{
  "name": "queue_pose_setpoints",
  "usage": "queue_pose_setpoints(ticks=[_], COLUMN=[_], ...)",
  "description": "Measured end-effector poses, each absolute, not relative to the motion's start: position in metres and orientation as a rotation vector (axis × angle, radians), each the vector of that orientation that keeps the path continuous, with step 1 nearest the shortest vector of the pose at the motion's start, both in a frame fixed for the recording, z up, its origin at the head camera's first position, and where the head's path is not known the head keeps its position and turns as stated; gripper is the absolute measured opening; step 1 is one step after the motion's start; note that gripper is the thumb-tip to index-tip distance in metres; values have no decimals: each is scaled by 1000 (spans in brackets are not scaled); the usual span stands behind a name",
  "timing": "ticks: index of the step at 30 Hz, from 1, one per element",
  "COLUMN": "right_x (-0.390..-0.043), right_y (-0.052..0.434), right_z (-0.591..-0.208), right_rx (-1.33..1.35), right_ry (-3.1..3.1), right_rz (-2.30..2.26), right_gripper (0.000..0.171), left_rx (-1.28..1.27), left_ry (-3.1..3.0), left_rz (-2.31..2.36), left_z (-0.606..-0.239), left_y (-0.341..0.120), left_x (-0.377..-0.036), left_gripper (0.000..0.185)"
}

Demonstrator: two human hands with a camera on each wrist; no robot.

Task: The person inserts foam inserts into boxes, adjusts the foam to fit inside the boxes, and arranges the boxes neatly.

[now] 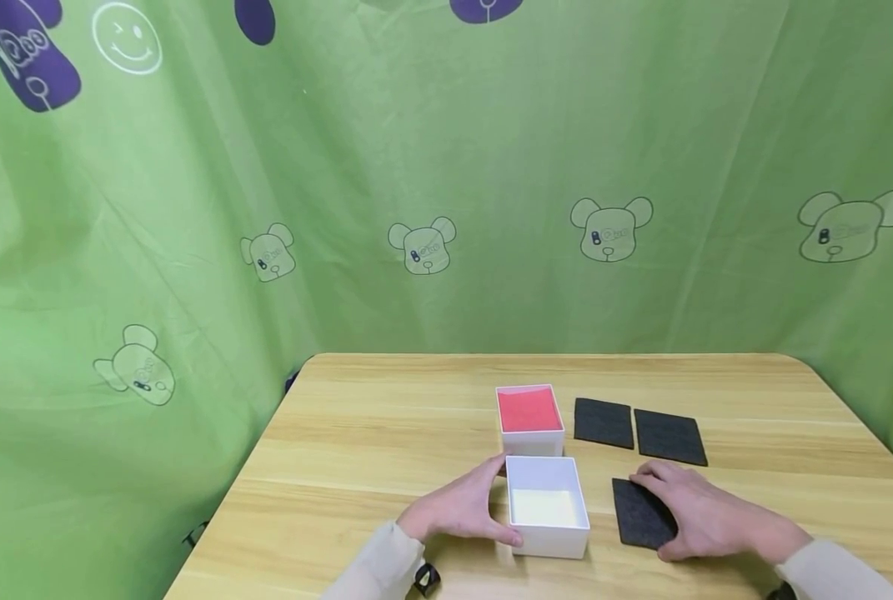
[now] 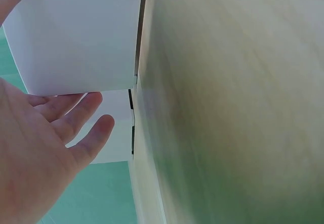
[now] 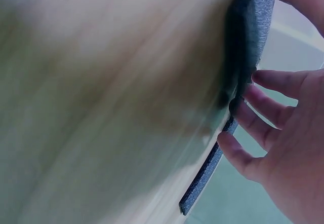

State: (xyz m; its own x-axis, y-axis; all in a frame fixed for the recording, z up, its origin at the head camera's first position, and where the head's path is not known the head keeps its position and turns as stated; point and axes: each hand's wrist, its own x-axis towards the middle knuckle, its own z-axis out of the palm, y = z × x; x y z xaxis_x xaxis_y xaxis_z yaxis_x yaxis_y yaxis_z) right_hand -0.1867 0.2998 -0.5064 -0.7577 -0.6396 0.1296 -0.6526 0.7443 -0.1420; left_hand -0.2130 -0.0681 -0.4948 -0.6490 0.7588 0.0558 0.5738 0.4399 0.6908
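My left hand [image 1: 464, 505] grips a white open-topped box [image 1: 549, 542] from its left side, thumb at the near wall and fingers round the far end. The left wrist view shows the fingertips against the end of that white box [image 2: 81, 36]. Right of it, my right hand [image 1: 704, 510] holds a square black foam pad [image 1: 639, 514], thumb at its near edge and fingers at its far edge. In the right wrist view the black foam pad [image 3: 245, 36] stands tilted off the wooden surface.
Directly behind the gripped box stands a second white box [image 1: 532, 444] with a red sheet [image 1: 527, 410] inside. Two more black pads, a left one [image 1: 603, 422] and a right one [image 1: 669, 436], lie on the wooden table [image 1: 371, 417]. A green curtain [image 1: 491, 308] hangs behind the table.
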Motion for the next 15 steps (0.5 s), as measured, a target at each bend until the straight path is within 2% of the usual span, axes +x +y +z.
queue_pose_setpoints(ticks=[6, 10, 15], right_x=[-186, -190, -192], right_y=[297, 295, 295], right_z=[-505, -503, -504], right_rx=[1027, 1021, 1032], right_ry=[-2934, -2961, -2910], right_rz=[307, 308, 290], right_gripper=[101, 94, 84], left_rx=[1132, 1111, 1135], left_ry=[2456, 2491, 2495], left_rz=[992, 965, 965], left_z=[-493, -492, -492], left_y=[-69, -69, -68], left_x=[-211, -209, -209], left_gripper=[108, 115, 109])
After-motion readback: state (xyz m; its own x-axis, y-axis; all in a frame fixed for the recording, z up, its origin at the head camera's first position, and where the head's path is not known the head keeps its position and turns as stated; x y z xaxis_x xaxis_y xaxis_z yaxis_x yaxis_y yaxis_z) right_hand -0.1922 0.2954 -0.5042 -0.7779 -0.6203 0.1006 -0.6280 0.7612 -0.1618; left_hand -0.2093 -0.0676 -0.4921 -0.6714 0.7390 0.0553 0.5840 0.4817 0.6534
